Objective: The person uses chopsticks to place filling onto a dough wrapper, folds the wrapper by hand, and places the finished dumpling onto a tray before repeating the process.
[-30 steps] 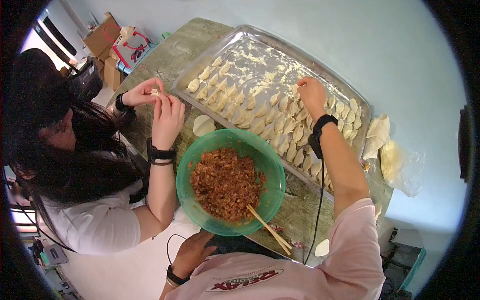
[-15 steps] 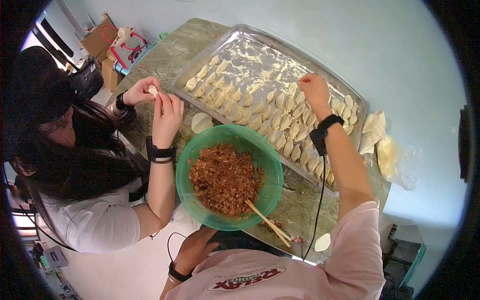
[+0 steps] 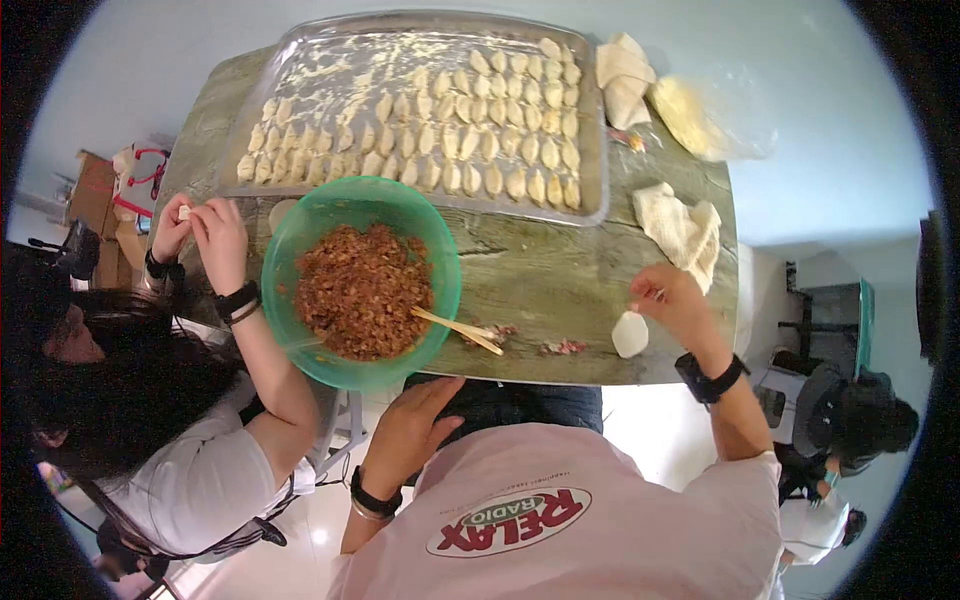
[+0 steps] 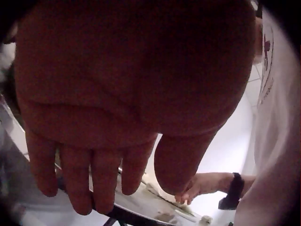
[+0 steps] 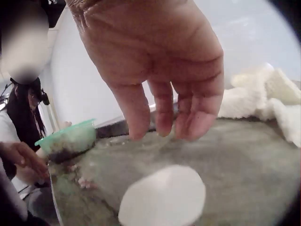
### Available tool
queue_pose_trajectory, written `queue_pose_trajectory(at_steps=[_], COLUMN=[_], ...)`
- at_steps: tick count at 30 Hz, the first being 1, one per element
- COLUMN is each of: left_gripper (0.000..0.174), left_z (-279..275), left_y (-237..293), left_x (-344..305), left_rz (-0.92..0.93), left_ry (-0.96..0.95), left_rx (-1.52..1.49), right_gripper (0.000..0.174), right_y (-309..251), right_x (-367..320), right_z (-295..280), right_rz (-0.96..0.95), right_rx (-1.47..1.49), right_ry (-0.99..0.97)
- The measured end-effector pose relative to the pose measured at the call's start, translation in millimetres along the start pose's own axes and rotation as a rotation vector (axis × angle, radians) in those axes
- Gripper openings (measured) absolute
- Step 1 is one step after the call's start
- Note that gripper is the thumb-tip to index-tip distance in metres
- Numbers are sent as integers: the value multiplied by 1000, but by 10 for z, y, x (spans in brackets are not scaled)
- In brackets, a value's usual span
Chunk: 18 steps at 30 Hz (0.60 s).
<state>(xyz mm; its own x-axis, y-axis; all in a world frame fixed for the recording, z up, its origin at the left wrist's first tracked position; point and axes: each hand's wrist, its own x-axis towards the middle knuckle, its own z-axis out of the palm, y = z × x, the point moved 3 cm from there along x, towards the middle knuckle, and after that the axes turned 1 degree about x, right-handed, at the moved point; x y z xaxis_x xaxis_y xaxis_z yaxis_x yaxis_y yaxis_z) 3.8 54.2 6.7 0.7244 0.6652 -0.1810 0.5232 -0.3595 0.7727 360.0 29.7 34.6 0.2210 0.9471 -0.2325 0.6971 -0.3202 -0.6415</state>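
Note:
My right hand (image 3: pixel 672 305) hovers just above a round white wrapper (image 3: pixel 630 335) near the table's front edge. In the right wrist view the fingers of that hand (image 5: pixel 162 89) hang down, relaxed and holding nothing, with the wrapper (image 5: pixel 162 197) flat below them. My left hand (image 3: pixel 415 425) is by the table edge below the green bowl (image 3: pixel 447 250); the left wrist view shows this hand (image 4: pixel 127 108) with its fingers extended and nothing in it. The bowl holds brown filling (image 3: pixel 362 290), and chopsticks (image 3: pixel 455 328) lean over its rim.
A metal tray (image 3: pixel 600 180) with rows of dumplings stands at the back. Right of it lie a cloth (image 3: pixel 680 228), another cloth (image 3: pixel 622 80) and a plastic bag (image 3: pixel 700 115). Another person's hands (image 3: pixel 220 235) pinch a small piece of dough at the left. Pink scraps (image 3: pixel 563 348) lie near the front edge.
My right hand has left the dumplings on the tray and come down to the wrapper at the front right. The head view has turned, showing more of the table's right side.

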Motion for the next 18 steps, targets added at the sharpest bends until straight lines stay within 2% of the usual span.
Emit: queue_pose_trajectory(at_steps=[4, 6, 12, 16, 17, 18], left_gripper=[48, 46, 44, 46, 46, 46], left_z=[93, 154, 353, 467, 514, 565], left_y=[225, 324, 518, 476, 466, 469], left_x=[133, 191, 264, 336, 365, 405], left_rz=[90, 118, 161, 112, 111, 49], left_ry=[-100, -107, -123, -184, -178, -152], left_rx=[-30, -38, -154, -304, -301, -575], right_gripper=[29, 34, 25, 19, 17, 16], right_y=[229, 325, 426, 443, 448, 435], right_x=[-336, -371, -392, -397, -385, -372], right_z=[212, 278, 318, 333, 352, 376], right_rz=[-80, 40, 108, -1, 79, 157], right_rx=[-74, -107, -34, -10, 111, 233], right_ry=[181, 232, 167, 264, 221, 175])
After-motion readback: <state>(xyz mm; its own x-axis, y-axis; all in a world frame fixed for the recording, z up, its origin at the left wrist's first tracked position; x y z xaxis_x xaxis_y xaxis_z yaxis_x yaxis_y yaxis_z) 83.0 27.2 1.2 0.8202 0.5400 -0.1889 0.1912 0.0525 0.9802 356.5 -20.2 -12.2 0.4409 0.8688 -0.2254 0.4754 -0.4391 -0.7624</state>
